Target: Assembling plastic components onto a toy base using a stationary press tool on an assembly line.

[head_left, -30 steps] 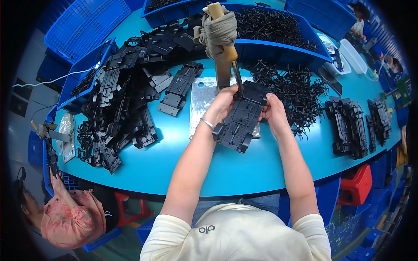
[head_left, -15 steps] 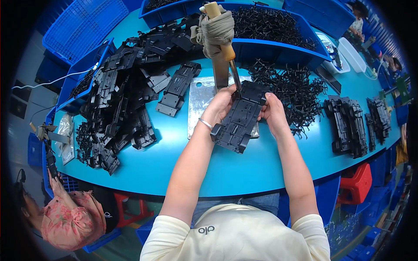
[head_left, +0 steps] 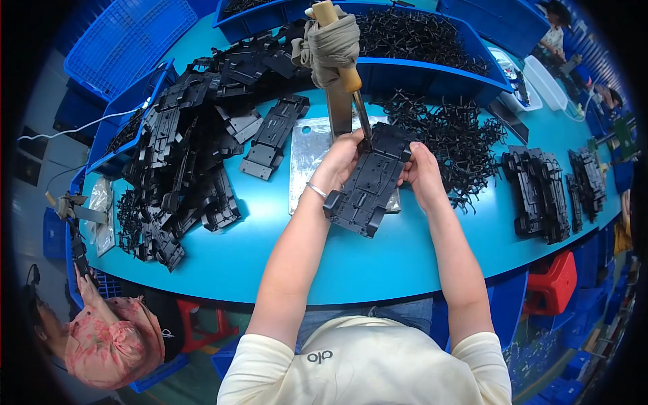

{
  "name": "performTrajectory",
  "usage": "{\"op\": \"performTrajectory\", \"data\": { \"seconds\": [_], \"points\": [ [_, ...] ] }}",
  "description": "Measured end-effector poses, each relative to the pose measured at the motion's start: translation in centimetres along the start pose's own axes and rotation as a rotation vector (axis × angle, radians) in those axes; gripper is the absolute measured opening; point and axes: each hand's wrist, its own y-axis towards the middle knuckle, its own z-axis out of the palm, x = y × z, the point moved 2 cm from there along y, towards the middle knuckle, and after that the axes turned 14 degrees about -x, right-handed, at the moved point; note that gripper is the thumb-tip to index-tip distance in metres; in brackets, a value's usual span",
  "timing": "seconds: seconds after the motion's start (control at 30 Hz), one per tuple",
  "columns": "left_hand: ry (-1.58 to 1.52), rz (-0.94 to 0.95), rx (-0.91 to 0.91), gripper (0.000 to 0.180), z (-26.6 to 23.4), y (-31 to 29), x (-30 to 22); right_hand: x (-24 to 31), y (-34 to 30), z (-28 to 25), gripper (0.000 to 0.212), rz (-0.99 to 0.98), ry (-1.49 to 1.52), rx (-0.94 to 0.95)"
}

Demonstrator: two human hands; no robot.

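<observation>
Both my hands hold a black plastic toy-vehicle chassis (head_left: 368,185), tilted above the table. My left hand (head_left: 339,162) is closed on its left edge, its fingers partly hidden near the rod. On the right edge, my right hand (head_left: 424,174) grips with thumb and fingers. A metal rod (head_left: 362,116) with a wooden handle (head_left: 350,79), resembling a soldering iron, points down at the chassis near its upper left edge. Grey cloth (head_left: 331,44) binds the handle to an upright metal stand (head_left: 339,111). Whether the rod's tip touches the plastic, I cannot tell. A silvery plate (head_left: 305,158) lies beneath.
Loose black chassis (head_left: 175,128) are heaped at left, with one single chassis (head_left: 275,137) beside the plate. Thin black branched parts (head_left: 452,145) lie at right, below a blue bin (head_left: 432,79). Several chassis (head_left: 538,196) stand far right. A co-worker (head_left: 115,344) sits at lower left.
The whole view has shifted very slightly left. My hands and the chassis keep the same place under the rod.
</observation>
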Motion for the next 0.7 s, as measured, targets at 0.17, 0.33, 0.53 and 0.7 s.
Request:
{"op": "performTrajectory", "data": {
  "seconds": [0.17, 0.33, 0.53, 0.7],
  "points": [
    [0.037, -0.067, 0.030, 0.021, -0.3, 0.5, 0.2, -0.2, 0.1, 0.0, 0.020, 0.002, 0.001, 0.002],
    [0.093, 0.002, 0.026, 0.025, -0.3, 0.4, -0.1, 0.2, -0.1, 0.0, 0.021, 0.092, 0.109, 0.142],
    [0.076, 0.021, 0.266, 0.022, -1.7, 0.9, -0.6, 0.0, 0.0, 0.3, 0.026, 0.105, 0.235, 0.220],
    [0.454, 0.069, 0.291, 0.023, -4.3, 1.3, -1.7, -0.6, 0.3, 0.3, 0.026, 0.070, 0.284, 0.224]
  ]
}}
